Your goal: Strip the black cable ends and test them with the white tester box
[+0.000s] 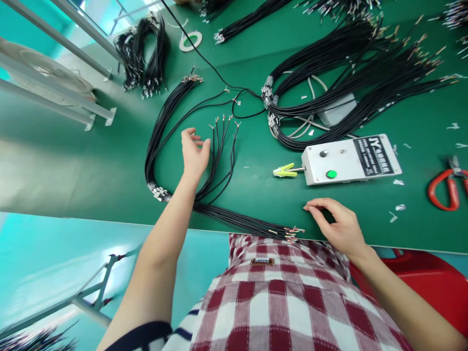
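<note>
My left hand (pixel 196 152) hovers over the green mat with its fingers apart and loosely curled, holding nothing that I can see. Just right of it several black cables (pixel 218 151) fan out, their stripped ends pointing away from me. They belong to a bundle of black cables (pixel 155 129) that curves round on the left, with metal connectors (pixel 160 193) at its bend. More cables (pixel 237 219) run under my left forearm along the table edge. My right hand (pixel 338 223) is near that edge, thumb and forefinger pinched together; anything between them is too small to make out.
A white box (pixel 353 160) with a green button and a yellow clip (pixel 285 170) lies beyond my right hand. Red-handled pliers (pixel 448 185) are at the right. Large cable bundles (pixel 329 102), a tape roll (pixel 190 41) and a metal rack (pixel 73 87) stand farther back.
</note>
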Tool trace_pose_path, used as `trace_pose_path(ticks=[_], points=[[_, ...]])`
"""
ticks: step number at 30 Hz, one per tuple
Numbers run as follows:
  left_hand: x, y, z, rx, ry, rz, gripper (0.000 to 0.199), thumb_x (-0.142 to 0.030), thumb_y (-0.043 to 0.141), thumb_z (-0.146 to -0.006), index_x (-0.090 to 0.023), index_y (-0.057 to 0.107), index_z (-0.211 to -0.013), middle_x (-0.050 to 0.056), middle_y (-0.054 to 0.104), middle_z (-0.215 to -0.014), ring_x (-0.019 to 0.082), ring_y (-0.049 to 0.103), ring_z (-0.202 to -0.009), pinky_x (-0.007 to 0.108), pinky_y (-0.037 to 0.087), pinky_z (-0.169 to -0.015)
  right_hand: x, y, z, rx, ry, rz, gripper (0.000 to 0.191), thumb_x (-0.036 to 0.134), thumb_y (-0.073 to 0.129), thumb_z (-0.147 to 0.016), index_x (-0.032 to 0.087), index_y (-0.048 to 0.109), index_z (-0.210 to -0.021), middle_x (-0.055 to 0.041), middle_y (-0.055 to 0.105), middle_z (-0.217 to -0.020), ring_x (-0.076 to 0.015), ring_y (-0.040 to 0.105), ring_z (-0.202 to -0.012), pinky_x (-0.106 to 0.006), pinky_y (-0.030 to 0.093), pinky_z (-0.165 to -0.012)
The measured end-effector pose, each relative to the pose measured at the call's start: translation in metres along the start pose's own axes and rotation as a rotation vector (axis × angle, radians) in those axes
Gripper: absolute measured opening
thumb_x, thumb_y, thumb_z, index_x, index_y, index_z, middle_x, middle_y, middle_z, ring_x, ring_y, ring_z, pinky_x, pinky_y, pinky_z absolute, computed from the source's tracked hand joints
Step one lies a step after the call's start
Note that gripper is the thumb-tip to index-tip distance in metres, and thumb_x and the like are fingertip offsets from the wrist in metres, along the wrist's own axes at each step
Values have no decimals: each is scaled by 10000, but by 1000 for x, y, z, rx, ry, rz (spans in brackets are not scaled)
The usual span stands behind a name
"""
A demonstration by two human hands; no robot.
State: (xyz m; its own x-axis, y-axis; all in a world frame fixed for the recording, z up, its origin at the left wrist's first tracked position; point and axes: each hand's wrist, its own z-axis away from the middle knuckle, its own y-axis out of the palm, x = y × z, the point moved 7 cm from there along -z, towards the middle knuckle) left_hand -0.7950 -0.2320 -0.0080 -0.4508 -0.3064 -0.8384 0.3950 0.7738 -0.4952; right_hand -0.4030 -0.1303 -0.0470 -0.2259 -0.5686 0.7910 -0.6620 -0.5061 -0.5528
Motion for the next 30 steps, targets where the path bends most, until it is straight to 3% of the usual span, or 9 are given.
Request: trace_pose_path(ticks=[3, 6, 9, 15, 18, 22, 24, 27, 30], points=[[-53, 40, 80, 386, 338, -145, 160, -202, 598, -921, -186, 618, -1079, 73, 628, -1008, 192, 565, -950, 369, 448, -822, 0, 0, 0, 3, 14, -8, 102, 198, 634, -925, 244, 663, -1011, -11, 748, -914, -168, 706, -840, -302, 553, -797], [-85, 88, 178, 1011, 484, -109, 116, -201, 551, -955, -182, 635, -1032, 75, 648, -1004, 190, 585, -969, 339, 474, -863, -1, 2, 0, 12, 46, -11, 90, 206, 627, -931, 246, 667, -1000, -12, 751, -914, -171, 709, -844, -307, 555, -805], [-92, 106, 217, 1164, 475, -191, 129, -146, 490, -954, -172, 616, -972, 89, 628, -982, 216, 556, -941, 364, 455, -854, -1, 2, 0, 7, 58, -22, 78, 228, 628, -932, 246, 671, -995, -18, 756, -915, -183, 715, -851, -322, 558, -819], [-91, 99, 192, 1053, 150, 137, 26, -177, 541, -908, -188, 552, -887, 27, 588, -868, 156, 537, -807, 279, 452, -754, 10, 6, -3, 82, 103, -110, 133, 235, 556, -973, 237, 661, -1054, -26, 762, -982, -171, 721, -910, -303, 561, -846], [-93, 96, 184, 940, 108, 186, 64, -226, 563, -903, -195, 542, -851, 10, 561, -807, 149, 514, -762, 273, 443, -730, 33, 22, 2, 309, -30, -78, 249, 195, 476, -996, 237, 644, -1175, -47, 748, -1133, -183, 709, -1019, -331, 551, -894], [-93, 98, 183, 850, 13, 297, 79, -260, 573, -912, -188, 587, -883, 23, 581, -813, 143, 540, -744, 258, 453, -698, 55, 40, 12, 595, -156, -114, 271, 173, 477, -986, 256, 668, -1160, -12, 774, -1013, -161, 728, -888, -313, 556, -827], [-92, 99, 183, 819, -18, 336, 110, -278, 579, -918, -178, 622, -902, 42, 602, -842, 147, 560, -758, 256, 458, -691, 50, 34, 4, 515, -40, -155, 221, 211, 509, -986, 256, 690, -1104, -4, 774, -994, -150, 725, -874, -292, 555, -817], [-91, 100, 182, 773, -45, 354, 154, -303, 588, -919, -169, 641, -866, 57, 616, -856, 151, 571, -760, 256, 457, -679, 34, 13, -13, 186, 195, -182, 137, 288, 611, -943, 237, 707, -1026, -16, 771, -962, -152, 714, -818, -275, 549, -740], [-90, 100, 181, 727, -71, 358, 164, -301, 605, -908, -168, 636, -817, 41, 600, -801, 141, 552, -715, 250, 443, -647, 33, 8, -23, 17, 262, -228, 147, 317, 702, -869, 220, 709, -980, -17, 756, -863, -147, 683, -699, -266, 503, -612]])
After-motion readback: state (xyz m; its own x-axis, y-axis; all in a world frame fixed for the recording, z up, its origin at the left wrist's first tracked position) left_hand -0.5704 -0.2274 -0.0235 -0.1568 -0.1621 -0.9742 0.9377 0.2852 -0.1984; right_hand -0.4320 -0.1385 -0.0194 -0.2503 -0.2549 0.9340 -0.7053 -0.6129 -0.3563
